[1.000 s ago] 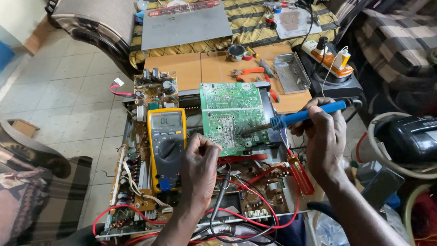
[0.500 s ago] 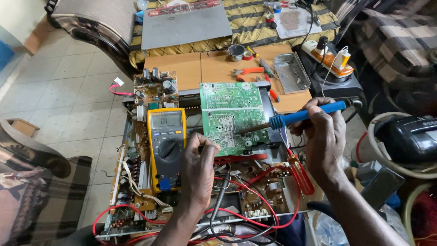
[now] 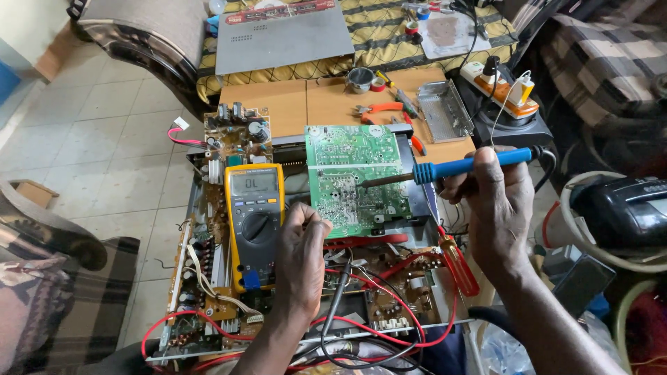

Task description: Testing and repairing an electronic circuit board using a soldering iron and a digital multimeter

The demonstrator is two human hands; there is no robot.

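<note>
The right hand (image 3: 495,201) has its grip closed around the blue handle of a soldering iron (image 3: 451,167), whose metal tip rests on the green circuit board (image 3: 354,177) near the board's middle. The board stands tilted on top of an opened metal chassis (image 3: 306,292) full of smaller boards and red and black wires. The left hand (image 3: 300,253) is curled into a narrow grip at the board's lower left edge; whether it pinches something thin there cannot be told. Just left of that hand a yellow multimeter (image 3: 254,222) lies on the chassis, its dial facing up. A red-handled screwdriver (image 3: 458,264) lies at the chassis's right side, below the right hand. Behind the board, on the wooden bench (image 3: 292,104), sit orange-handled pliers (image 3: 379,110) and a small metal cover (image 3: 443,111).
</note>
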